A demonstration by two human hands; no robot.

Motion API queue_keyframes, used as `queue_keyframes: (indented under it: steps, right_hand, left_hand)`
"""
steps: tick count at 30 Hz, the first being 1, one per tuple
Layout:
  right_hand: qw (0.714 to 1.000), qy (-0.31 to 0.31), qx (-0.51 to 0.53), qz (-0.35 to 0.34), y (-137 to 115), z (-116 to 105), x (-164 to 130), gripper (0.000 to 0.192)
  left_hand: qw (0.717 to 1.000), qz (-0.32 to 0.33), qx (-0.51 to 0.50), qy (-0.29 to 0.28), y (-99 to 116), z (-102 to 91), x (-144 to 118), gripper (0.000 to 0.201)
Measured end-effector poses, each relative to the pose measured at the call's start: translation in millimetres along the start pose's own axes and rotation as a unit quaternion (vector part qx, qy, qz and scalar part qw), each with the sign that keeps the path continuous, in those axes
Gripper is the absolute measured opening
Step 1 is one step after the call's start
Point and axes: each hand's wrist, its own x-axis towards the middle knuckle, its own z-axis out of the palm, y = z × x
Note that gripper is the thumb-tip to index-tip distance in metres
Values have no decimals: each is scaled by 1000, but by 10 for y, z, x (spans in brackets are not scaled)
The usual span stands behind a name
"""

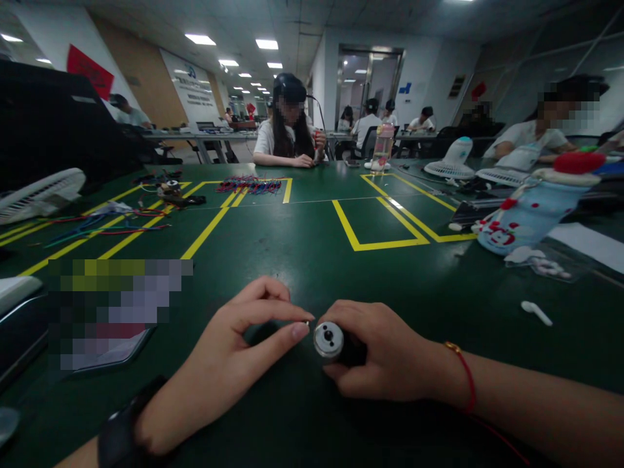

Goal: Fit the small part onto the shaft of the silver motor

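At lower centre, the right hand (385, 354) clamps a small cylindrical motor (328, 340), its round silver end face showing dark holes. The left hand (229, 364) pinches a tiny pale part (307, 322) just beside it. Farther back, coloured wires (249, 185) lie on the green table (312, 253).

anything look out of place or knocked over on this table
The patterned water bottle lies tipped on its side at the right of the green table, not upright. A small white piece lies loose nearby. Nothing looks spilled.
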Motion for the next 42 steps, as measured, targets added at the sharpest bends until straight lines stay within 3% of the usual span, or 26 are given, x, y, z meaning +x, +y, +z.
queue_keyframes:
  steps: [6,11,15,18,22,26,28,31,33,35,39,42]
  right_hand:
    - [1000,-5,3,11,9,-8,-27,30]
    - [1000,-10,3,16,-1,-11,-23,31]
    - [1000,-11,3,13,8,-7,-19,32]
    - [1000,-12,7,12,8,-12,-23,32]
    - [1000,-13,6,14,-3,-24,-26,30]
    - [1000,-9,3,16,3,-20,-27,31]
    - [1000,-9,2,18,9,-17,-26,31]
    - [1000,-10,2,16,11,-19,-23,31]
    - [1000,-11,3,16,7,-23,-21,31]
    - [1000,-12,3,16,2,-25,-19,31]
    - [1000,-11,0,17,1,-15,-18,32]
    - [1000,-7,1,14,7,-2,-23,33]
  left_hand:
    - [977,57,120,-167,-177,-77,42,15]
    - [966,75,161,-187,-198,-72,41,16]
    - [976,36,113,-181,-187,-98,57,19]
    - [991,-33,41,-123,-220,-144,90,20]
    - [988,-140,-54,20,-381,-200,121,22]
    - [925,-210,-270,165,-532,-189,141,18]
    - [899,-216,-329,193,-557,-171,156,14]
    - [893,-219,-343,195,-561,-156,168,12]
    - [904,-215,-322,184,-555,-163,158,14]
    - [932,-206,-255,152,-525,-181,132,17]
    - [992,-107,-66,-30,-354,-197,71,25]
    - [988,-5,36,-149,-202,-140,41,31]
